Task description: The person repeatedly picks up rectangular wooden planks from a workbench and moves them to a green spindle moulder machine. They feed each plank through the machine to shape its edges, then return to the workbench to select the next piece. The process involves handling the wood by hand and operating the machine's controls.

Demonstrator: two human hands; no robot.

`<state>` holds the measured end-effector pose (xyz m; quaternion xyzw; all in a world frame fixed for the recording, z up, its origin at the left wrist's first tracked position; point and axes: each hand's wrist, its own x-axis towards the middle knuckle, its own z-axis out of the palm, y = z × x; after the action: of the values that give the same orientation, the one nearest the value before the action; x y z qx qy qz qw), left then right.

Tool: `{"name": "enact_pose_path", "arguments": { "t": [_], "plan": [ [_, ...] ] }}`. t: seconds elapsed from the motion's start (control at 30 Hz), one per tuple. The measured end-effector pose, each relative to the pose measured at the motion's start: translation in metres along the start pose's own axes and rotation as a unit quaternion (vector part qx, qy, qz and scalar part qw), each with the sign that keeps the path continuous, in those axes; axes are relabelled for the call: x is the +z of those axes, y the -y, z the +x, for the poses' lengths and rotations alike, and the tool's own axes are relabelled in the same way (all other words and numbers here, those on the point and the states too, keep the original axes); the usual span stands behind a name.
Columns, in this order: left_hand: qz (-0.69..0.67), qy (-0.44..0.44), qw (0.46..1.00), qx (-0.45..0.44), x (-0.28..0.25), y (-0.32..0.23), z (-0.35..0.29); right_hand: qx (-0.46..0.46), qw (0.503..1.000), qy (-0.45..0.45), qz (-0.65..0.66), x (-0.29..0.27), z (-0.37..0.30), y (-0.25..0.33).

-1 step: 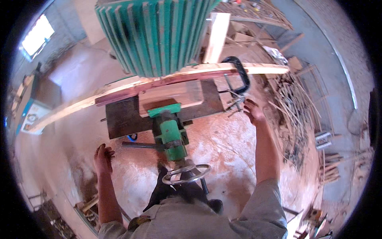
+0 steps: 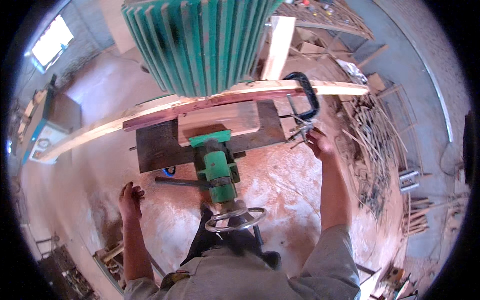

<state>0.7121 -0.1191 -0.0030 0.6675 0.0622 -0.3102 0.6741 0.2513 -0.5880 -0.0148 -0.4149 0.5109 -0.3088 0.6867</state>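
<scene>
Your right hand (image 2: 322, 143) is at the screw end of the black C-clamp (image 2: 313, 100) on the pale wooden rail (image 2: 345, 88) (whether it grips, I can't tell); your left hand (image 2: 131, 201) hangs loosely open. You're likely adjusting the clamp; turning its screw needs a firm hold.

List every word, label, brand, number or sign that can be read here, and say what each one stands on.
None: no text can be read anywhere in this view.
Pale panel on the cabinet at the left: dark marks, too small and blurred to read.
Green ribbed housing: no readable lettering.
Black clamp: no readable lettering.
</scene>
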Motion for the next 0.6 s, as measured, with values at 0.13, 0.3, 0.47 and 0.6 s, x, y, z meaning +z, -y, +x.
{"name": "enact_pose_path", "arguments": {
  "t": [0.13, 0.3, 0.47, 0.6],
  "plan": [
    [0.004, -0.042, 0.999, -0.005, -0.027, 0.014, -0.016, 0.012, 0.984, 0.174, 0.029, 0.013, 0.025, -0.014],
    [0.004, -0.035, 0.999, 0.006, -0.015, 0.019, -0.034, -0.074, 0.986, 0.133, -0.065, 0.007, 0.015, 0.010],
    [-0.006, -0.012, 0.999, 0.036, 0.007, 0.015, -0.029, -0.171, 0.967, 0.144, -0.118, 0.028, -0.022, 0.062],
    [0.008, 0.003, 0.999, 0.053, 0.031, -0.009, -0.018, -0.140, 0.957, 0.127, -0.222, 0.071, -0.055, 0.104]
  ]
}}
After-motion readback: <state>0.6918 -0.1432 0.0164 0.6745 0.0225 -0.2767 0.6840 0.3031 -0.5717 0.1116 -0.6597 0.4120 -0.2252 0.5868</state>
